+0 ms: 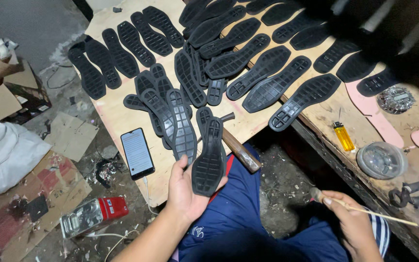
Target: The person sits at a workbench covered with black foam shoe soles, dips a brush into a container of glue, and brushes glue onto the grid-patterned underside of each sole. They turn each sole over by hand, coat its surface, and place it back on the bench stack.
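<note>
1. Left hand [185, 189] grips a black rubber shoe sole [208, 165] from below, thumb along its left edge, tread side up, held over the lap just off the front edge of the wooden surface [122, 119].
2. Right hand [350, 221] is closed round a thin stick brush [364, 211], the stick pointing right.
3. A red and silver flat package [93, 216] lies on the floor at lower left, beside cardboard pieces [69, 138].
4. A smartphone [137, 153] with a lit screen lies on the surface; a hammer [238, 148] rests nearby.
5. A yellow lighter [344, 136] lies to the right, near a round clear lid [381, 160].
</note>
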